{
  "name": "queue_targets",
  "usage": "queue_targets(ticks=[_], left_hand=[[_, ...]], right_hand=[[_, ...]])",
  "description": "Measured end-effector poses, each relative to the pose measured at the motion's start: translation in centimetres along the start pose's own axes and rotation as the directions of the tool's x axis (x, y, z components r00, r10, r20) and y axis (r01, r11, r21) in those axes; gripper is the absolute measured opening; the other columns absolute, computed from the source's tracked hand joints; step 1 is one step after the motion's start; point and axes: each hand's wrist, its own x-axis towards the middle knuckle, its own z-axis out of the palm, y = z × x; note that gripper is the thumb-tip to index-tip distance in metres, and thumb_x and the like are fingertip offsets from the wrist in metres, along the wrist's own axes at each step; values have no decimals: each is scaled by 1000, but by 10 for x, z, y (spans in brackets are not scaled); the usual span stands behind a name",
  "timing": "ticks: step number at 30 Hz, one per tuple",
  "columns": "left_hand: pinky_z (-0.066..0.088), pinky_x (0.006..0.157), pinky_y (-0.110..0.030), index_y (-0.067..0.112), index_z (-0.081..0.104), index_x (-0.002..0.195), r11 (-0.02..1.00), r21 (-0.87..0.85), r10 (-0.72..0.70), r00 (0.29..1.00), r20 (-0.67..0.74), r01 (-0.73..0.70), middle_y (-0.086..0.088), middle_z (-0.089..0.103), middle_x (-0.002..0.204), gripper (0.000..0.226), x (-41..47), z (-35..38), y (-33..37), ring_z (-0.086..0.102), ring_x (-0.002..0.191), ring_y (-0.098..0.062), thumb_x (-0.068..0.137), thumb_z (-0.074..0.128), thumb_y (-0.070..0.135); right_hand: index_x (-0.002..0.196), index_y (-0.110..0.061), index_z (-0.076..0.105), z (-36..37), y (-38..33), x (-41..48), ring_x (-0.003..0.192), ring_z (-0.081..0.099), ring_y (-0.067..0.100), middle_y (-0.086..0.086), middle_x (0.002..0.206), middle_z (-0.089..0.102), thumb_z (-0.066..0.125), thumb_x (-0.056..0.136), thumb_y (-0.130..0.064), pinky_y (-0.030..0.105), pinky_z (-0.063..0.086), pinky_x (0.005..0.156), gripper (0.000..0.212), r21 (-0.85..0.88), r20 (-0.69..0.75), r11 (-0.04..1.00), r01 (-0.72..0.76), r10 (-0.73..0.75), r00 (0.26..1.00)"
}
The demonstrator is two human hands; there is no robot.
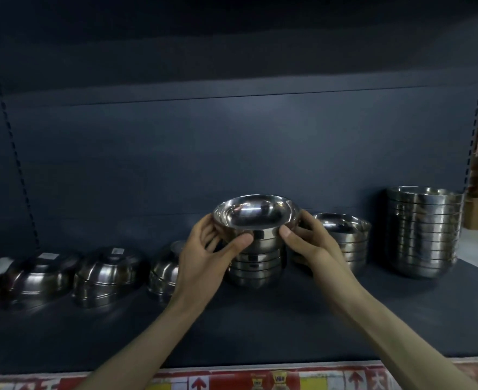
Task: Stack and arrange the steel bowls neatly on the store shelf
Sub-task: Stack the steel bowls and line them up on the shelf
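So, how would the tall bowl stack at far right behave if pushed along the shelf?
The tall stack, many nested steel bowls, is probably heavy and rigid. Its bottom bowl rounds in toward the shelf, so a high push might tip it. A low push would likely slide it.

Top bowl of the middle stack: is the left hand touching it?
Touching. The head view shows the left hand gripping the top bowl: its thumb lies against the bowl's near wall and its fingers curl round the left side.

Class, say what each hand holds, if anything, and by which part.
The top bowl, gripped by both hands: left hand on its left wall, right hand on its right wall.
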Motion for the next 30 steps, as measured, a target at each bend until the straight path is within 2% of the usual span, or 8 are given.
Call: queue_targets(ticks=[5, 10, 13, 15, 19, 22, 27, 30], left_hand=[[54, 105, -20, 14, 59, 142, 997, -80, 3, 1000, -18, -5, 6, 76, 131, 83, 18, 10, -16, 70, 126, -9, 66, 91, 24], [49, 112, -28, 29, 53, 150, 995, 83, 48, 999, 13, -49, 15, 68, 141, 82, 35, 7, -41, 62, 132, 0, 78, 88, 46], [46, 116, -33, 48, 50, 149, 974, 217, 65, 998, -12, -61, 24, 54, 149, 85, 40, 5, -59, 52, 138, 5, 74, 80, 74], [43, 120, -38, 49, 47, 152, 969, 240, 71, 997, -20, -64, 24, 49, 152, 88, 42, 5, -72, 46, 144, 3, 74, 75, 79], [39, 124, -41, 43, 43, 156, 968, 241, 76, 997, -16, -70, 22, 46, 157, 85, 43, 8, -95, 41, 148, 2, 81, 75, 69], [39, 124, -42, 42, 40, 158, 971, 234, 60, 998, -4, -57, 21, 45, 158, 88, 42, 8, -105, 40, 150, -2, 82, 75, 67], [41, 122, -38, 36, 42, 157, 971, 231, 59, 998, 17, -62, 20, 50, 156, 84, 41, 4, -111, 45, 147, 0, 85, 77, 59], [43, 122, -41, 39, 46, 153, 975, 217, 37, 999, 8, -38, 23, 54, 151, 77, 37, 3, -116, 49, 143, 2, 86, 75, 60]], right_hand=[[150, -49, 54, 4, 11, 20, 126, 64, -3, -20, 134, 72, 85, 80, -52, 25, 44, 98, 76, 43, 13, 999, 21, -21, 1000], [149, -53, 53, 4, 31, 41, 136, 60, 4, -16, 141, 68, 84, 86, -53, 43, 41, 122, 70, 38, 2, 998, 43, -43, 999], [150, -65, 42, 3, 48, 54, 150, 42, 5, -23, 150, 58, 77, 85, -69, 47, 32, 128, 74, -49, -10, 996, 73, -73, 997], [152, -69, 33, 3, 60, 60, 156, 29, 5, -30, 155, 50, 74, 80, -78, 49, 26, 130, 83, -80, -16, 995, 67, -68, 998], [156, -69, 23, 0, 81, 66, 159, 16, -3, -35, 164, 33, 71, 79, -82, 49, 20, 132, 92, -126, -10, 991, 55, -56, 998], [158, -67, 21, -4, 91, 66, 159, 14, -3, -38, 164, 29, 69, 81, -81, 48, 20, 132, 92, -160, 2, 985, 58, -58, 998], [156, -60, 31, -8, 100, 63, 146, 19, -6, -31, 159, 36, 67, 87, -66, 29, 20, 117, 79, -210, -22, 977, 46, -52, 998], [153, -57, 38, -8, 105, 63, 150, 27, -2, -26, 157, 45, 70, 85, -72, 30, 25, 121, 77, -209, -22, 977, 39, -45, 999]])
